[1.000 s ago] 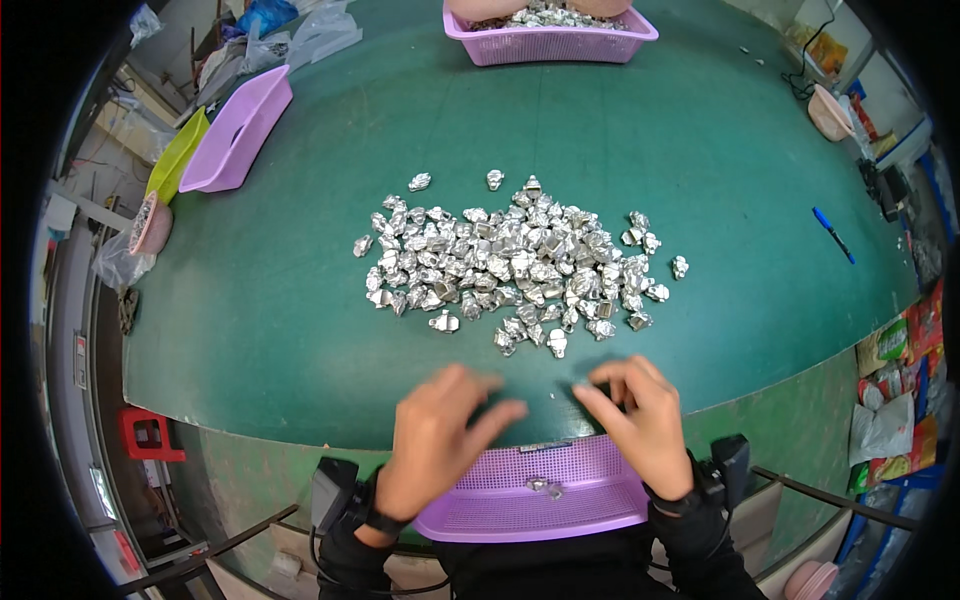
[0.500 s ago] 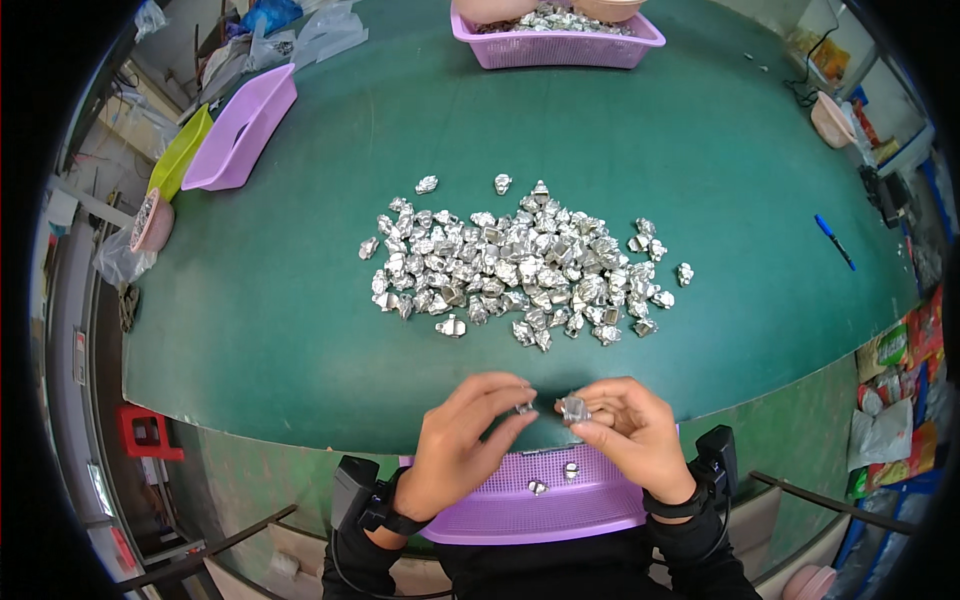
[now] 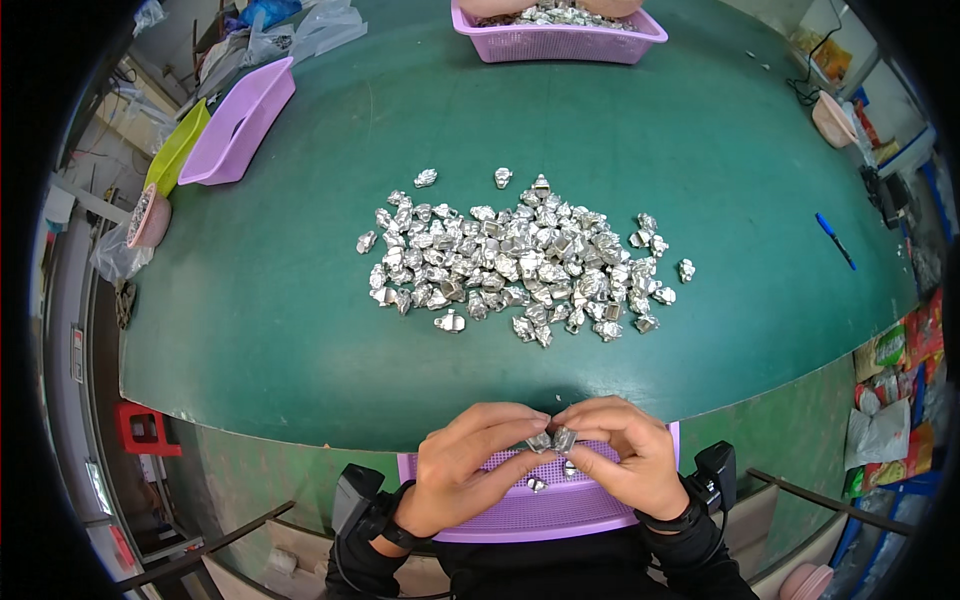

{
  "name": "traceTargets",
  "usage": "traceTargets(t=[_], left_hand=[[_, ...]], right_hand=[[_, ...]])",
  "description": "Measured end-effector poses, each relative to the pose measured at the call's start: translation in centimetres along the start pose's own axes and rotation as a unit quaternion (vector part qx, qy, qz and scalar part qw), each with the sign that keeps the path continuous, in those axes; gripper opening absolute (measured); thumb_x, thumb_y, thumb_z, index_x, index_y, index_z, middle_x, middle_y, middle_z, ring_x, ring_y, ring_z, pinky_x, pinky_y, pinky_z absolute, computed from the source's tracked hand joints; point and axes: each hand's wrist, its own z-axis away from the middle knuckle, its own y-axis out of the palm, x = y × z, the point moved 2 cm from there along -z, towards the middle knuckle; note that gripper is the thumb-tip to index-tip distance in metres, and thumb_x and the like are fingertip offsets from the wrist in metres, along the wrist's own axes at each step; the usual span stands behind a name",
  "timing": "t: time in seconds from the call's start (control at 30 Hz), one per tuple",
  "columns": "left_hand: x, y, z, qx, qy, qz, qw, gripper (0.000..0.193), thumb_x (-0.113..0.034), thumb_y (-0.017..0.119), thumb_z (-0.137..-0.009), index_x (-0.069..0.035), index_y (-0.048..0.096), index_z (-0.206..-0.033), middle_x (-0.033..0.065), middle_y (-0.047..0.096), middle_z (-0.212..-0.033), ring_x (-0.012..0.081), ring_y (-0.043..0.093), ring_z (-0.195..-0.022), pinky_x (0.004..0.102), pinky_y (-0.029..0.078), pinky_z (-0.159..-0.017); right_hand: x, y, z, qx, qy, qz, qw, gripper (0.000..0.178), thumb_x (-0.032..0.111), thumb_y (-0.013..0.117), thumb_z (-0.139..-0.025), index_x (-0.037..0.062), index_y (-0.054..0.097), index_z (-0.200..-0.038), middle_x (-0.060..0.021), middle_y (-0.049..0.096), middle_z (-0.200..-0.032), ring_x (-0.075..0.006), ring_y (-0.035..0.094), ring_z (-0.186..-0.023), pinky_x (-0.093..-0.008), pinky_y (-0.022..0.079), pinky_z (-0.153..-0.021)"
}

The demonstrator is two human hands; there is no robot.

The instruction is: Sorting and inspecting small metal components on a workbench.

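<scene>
I see the left hand and right hand meeting fingertip to fingertip, each pinching a small silver metal part above a purple basket at the table's near edge. A heap of similar parts lies on the green table beyond.

Both hands — left hand, right hand — have drawn together, pinching small metal pieces over the basket.
</scene>
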Motion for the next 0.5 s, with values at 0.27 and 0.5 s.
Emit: traceTargets(t=[0.27,0.5], left_hand=[[0.7,0.3,1.2,0.027,-0.288,0.361,0.886,0.019,-0.004,0.058,-0.078,0.002,0.055,-0.095,0.0095,0.058,-0.081,0.0119,0.055,-0.061,0.0237,0.046,-0.054],[0.9,1.4,1.4,0.034,-0.363,0.437,0.822,0.022,-0.019,0.047,-0.086,0.002,0.050,-0.092,0.0104,0.056,-0.065,0.0146,0.054,-0.052,0.0245,0.044,-0.047]], right_hand=[[0.7,-0.4,0.1,0.067,0.184,-0.242,0.950,0.033,0.001,0.050,-0.082,-0.0046,0.042,-0.114,-0.0164,0.056,-0.096,-0.0205,0.058,-0.088,-0.0266,0.049,-0.068],[0.1,-0.4,0.5,0.059,0.184,-0.265,0.945,0.023,0.009,0.049,-0.085,-0.0052,0.047,-0.102,-0.0173,0.059,-0.086,-0.0205,0.060,-0.075,-0.0265,0.050,-0.057]])
